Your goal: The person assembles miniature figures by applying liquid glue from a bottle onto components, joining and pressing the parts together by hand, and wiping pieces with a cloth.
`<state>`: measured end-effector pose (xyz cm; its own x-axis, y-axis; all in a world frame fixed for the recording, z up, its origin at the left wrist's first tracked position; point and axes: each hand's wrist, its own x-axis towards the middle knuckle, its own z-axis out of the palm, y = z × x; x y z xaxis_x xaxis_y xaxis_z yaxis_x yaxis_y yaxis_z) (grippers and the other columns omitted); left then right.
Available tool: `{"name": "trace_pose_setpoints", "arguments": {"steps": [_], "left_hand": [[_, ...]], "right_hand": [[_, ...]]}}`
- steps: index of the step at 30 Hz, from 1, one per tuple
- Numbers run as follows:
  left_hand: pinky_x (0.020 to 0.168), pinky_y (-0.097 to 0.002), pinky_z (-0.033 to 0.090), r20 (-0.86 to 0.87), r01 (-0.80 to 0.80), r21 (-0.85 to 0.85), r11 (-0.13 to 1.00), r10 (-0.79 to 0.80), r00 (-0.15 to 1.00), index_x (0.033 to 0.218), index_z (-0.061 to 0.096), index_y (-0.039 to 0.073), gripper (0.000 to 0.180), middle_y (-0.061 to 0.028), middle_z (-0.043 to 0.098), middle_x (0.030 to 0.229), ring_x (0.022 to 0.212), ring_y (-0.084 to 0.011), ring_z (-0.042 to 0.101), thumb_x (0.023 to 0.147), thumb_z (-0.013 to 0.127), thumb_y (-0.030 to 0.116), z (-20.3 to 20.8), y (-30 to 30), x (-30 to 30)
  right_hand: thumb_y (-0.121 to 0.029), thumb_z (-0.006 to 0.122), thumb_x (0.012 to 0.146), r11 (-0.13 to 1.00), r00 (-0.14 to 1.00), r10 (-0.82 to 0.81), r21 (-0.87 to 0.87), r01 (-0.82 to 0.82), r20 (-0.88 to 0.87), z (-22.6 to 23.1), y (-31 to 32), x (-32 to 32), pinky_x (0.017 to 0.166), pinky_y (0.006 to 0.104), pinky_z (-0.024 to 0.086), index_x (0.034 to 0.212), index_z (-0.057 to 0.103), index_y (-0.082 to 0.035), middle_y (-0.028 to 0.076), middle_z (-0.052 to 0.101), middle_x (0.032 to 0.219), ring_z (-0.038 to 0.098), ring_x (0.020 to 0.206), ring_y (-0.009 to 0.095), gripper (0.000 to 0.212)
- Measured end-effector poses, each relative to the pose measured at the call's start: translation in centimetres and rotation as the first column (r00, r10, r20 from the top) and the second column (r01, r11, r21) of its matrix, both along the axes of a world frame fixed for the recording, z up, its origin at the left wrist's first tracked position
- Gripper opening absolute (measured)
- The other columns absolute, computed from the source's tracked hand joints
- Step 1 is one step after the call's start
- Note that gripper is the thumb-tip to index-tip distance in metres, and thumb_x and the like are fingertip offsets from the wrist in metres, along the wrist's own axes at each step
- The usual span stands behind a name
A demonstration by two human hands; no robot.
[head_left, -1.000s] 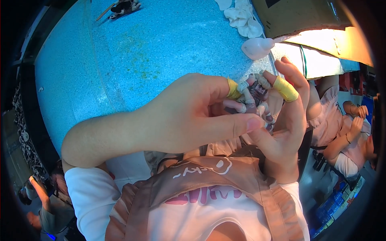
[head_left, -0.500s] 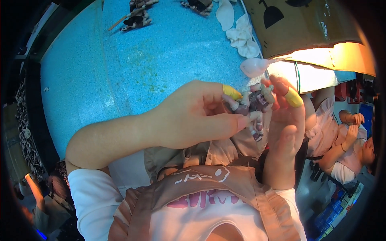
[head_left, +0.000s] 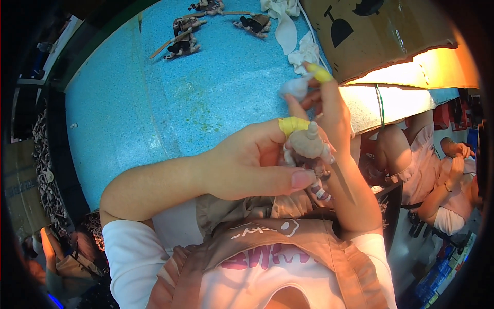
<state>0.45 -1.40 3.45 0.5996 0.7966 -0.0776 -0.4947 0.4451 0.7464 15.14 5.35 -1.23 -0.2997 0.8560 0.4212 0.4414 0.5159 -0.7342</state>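
Over the near edge of the table, my left hand [head_left: 257,162] is closed on a small figurine [head_left: 306,144] between thumb and fingers. The figurine's pale, rounded top with a short knob faces up, and striped legs hang below my thumb; my fingers hide part of its body. Yellow tape wraps a finger of this hand. Farther out, my right hand [head_left: 329,100] has its fingers around one end of a white bulb-shaped squeeze bottle [head_left: 295,89], slightly blurred. It too has yellow tape, on a fingertip. The bottle's narrow tip is hidden.
Several dark and pale figurines [head_left: 182,46] with brown sticks lie on the blue tabletop [head_left: 118,103] at the far side. Crumpled white cloths [head_left: 285,36] lie by its right edge. A cardboard box [head_left: 381,41] stands far right. Another person [head_left: 442,180] sits at the right.
My right hand has left the figurine, reached away and taken hold of the squeeze bottle, which has shifted left. The figurine has turned in my left hand, its rounded top now up.
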Motion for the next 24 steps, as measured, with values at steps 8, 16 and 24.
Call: {"name": "trace_pose_setpoints", "arguments": {"steps": [8, 16, 24], "left_hand": [[0.076, -0.025, 0.04, -0.089, 0.034, 0.09, 0.995, -0.026, 0.996, 0.125, 0.038, -0.001, 0.053, -0.0105, 0.052, 0.108, 0.089, -0.0135, 0.052, 0.083, 0.055, 0.027, -0.1, -0.5, -0.6], [0.078, -0.0252, 0.039, -0.142, 0.058, 0.048, 0.997, -0.051, 0.989, 0.126, 0.038, -0.001, 0.041, -0.0116, 0.052, 0.112, 0.098, -0.0144, 0.051, 0.088, 0.044, 0.014, -0.9, 0.0, -0.1], [0.088, -0.0271, 0.038, -0.204, -0.095, 0.318, 0.943, 0.166, 0.965, 0.124, 0.042, -0.003, 0.04, -0.0089, 0.047, 0.11, 0.1, -0.0142, 0.05, 0.084, 0.045, -0.002, -1.7, -0.4, -0.4]], "right_hand": [[-0.013, 0.066, 0.077, 0.992, 0.998, 0.033, 0.118, -0.039, 0.048, 1.0, 1.5, -1.0, 0.057, 0.0328, 0.047, 0.112, 0.052, -0.002, 0.015, 0.057, 0.096, 0.057, 0.066, 0.024, 0.04], [-0.012, 0.054, 0.083, 0.947, 0.871, -0.174, 0.321, 0.019, 0.46, -0.9, 3.2, 0.6, 0.054, 0.0397, 0.047, 0.094, 0.057, -0.004, 0.013, 0.057, 0.09, 0.058, 0.067, 0.033, 0.014], [-0.006, 0.056, 0.083, 0.999, 0.999, -0.047, -0.022, 0.047, 0.011, 2.4, -0.9, 4.6, 0.05, 0.0296, 0.041, 0.091, 0.058, 0.001, 0.008, 0.055, 0.079, 0.052, 0.058, 0.017, 0.01]]}}
